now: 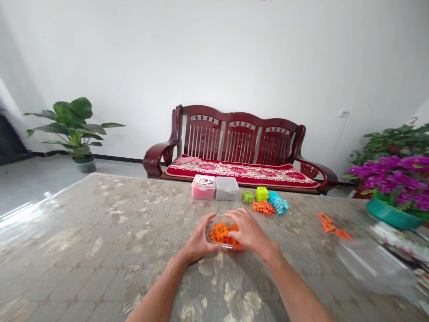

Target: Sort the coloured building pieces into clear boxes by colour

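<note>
Hands: left hand (197, 239) clasps clear tub (226, 246) at left end; right hand (248, 229) arches over orange pieces (220, 230), pinch unclear. Uneven push could tip tub, spilling pieces.

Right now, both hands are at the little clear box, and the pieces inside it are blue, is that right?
Not quite: the pieces inside are orange, not blue, as the head view shows. The left hand and right hand are both at the little clear box, just as you said.
</note>
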The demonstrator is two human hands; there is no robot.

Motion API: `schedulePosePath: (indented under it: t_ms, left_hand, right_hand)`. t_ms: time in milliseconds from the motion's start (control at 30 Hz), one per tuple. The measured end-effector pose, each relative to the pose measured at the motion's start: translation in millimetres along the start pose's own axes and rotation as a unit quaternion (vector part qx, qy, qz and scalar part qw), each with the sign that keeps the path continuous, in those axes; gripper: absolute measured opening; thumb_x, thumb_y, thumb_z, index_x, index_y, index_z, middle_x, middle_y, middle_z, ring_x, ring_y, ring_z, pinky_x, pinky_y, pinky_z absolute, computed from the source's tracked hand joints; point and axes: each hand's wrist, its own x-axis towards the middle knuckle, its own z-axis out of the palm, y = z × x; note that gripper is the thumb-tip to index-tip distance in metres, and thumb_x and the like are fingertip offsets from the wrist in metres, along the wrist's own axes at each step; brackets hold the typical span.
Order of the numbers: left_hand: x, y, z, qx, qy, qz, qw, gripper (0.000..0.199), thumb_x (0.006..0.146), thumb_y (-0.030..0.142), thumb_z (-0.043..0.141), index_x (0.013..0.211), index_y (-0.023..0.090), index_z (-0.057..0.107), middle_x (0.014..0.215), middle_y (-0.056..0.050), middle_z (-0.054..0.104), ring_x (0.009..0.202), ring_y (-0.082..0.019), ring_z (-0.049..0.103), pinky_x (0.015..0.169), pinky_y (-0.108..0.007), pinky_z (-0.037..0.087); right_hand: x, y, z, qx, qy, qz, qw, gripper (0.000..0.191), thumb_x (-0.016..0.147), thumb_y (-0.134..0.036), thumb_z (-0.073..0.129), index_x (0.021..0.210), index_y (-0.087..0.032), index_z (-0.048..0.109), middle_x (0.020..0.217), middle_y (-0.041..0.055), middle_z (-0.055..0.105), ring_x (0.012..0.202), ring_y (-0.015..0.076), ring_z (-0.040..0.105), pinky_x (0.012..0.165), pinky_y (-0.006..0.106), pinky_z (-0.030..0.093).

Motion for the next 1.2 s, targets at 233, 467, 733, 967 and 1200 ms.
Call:
schedulePosePath:
  t_ms: [233, 467, 733, 967, 1200]
  left_hand:
    - [1, -2, -1.4, -0.009, -0.009, -0.009, 1.000, 0.094, 0.059, 0.035, 0.090, 0.140, 0.021, 0.044, 0.139, -0.015, 0.048, 0.127, -0.034, 0.053, 0.110, -0.052, 0.044]
    - [1, -1, -2.0, -0.010, -0.006, -0.010, 1.000, 0.094, 0.058, 0.037, 0.090, 0.139, 0.021, 0.046, 0.139, -0.015, 0.049, 0.126, -0.035, 0.054, 0.109, -0.052, 0.045]
    - [2, 0, -2.8, 0.005, -0.009, -0.004, 1.000, 0.092, 0.059, 0.033, 0.088, 0.140, 0.021, 0.045, 0.138, -0.014, 0.049, 0.127, -0.035, 0.053, 0.109, -0.052, 0.044]
    - [1, 2, -2.8, 0.010, -0.010, -0.005, 1.000, 0.091, 0.059, 0.034, 0.088, 0.139, 0.023, 0.046, 0.137, -0.013, 0.050, 0.126, -0.034, 0.054, 0.108, -0.052, 0.046]
    - [1, -1, -0.7, 0.016, -0.004, 0.005, 1.000, 0.095, 0.058, 0.039, 0.090, 0.140, 0.023, 0.045, 0.136, -0.012, 0.050, 0.125, -0.033, 0.054, 0.108, -0.052, 0.046]
  right_hand:
    - [-23, 62, -15, -0.002, 0.070, 0.143, 0.987, 0.045, 0.075, -0.015, 0.059, 0.118, -0.018, 0.068, 0.122, 0.0097, 0.070, 0.117, 0.0246, 0.060, 0.107, 0.042, 0.041]
    - [-45, 95, -14, -0.050, -0.058, 0.152, 0.985, 0.069, 0.059, -0.016, 0.067, 0.127, -0.018, 0.064, 0.130, 0.0112, 0.065, 0.125, 0.0314, 0.052, 0.106, 0.043, 0.040]
    - [-51, 94, -15, -0.083, -0.073, 0.158, 0.981, 0.061, 0.063, -0.017, 0.065, 0.124, -0.020, 0.067, 0.121, 0.0093, 0.070, 0.115, 0.0280, 0.058, 0.099, 0.038, 0.044]
    - [-41, 66, -43, -0.055, 0.041, 0.141, 0.988, 0.056, 0.071, -0.023, 0.068, 0.127, -0.020, 0.064, 0.127, 0.0096, 0.067, 0.118, 0.0281, 0.058, 0.105, 0.044, 0.042]
    - [-9, 3, -22, 0.007, -0.039, 0.063, 0.997, 0.050, 0.070, -0.026, 0.073, 0.120, -0.023, 0.068, 0.118, 0.0077, 0.071, 0.106, 0.0254, 0.065, 0.095, 0.037, 0.048]
